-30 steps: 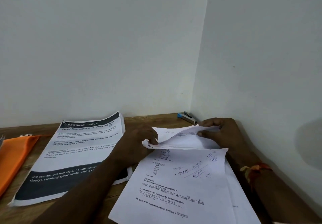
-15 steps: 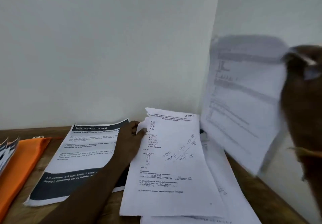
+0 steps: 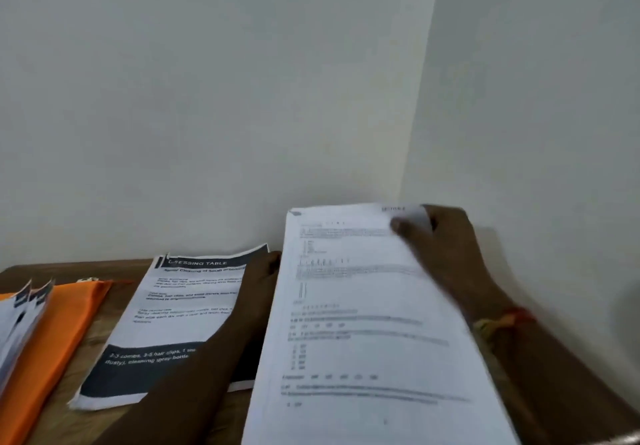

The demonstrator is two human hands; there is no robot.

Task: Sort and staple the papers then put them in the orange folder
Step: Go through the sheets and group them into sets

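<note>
Pinching the top right corner of a blurred printed sheet point(image 3: 363, 323), the right hand point(image 3: 446, 254) lays its thumb across the page. The left hand point(image 3: 266, 271) sits at the sheet's left edge, its fingers hidden, so I cannot tell its grip. Further left on the worktop point(image 3: 62, 271) lie a dark-banded paper stack point(image 3: 187, 302) and the orange folder point(image 3: 65, 334).

The black-banded sheet point(image 3: 187, 306) was headed "ESSING TABLE". Its lower band read "2-3 combs, 3-5 hair clips". The held page point(image 3: 363, 340) was too blurred to read.
</note>
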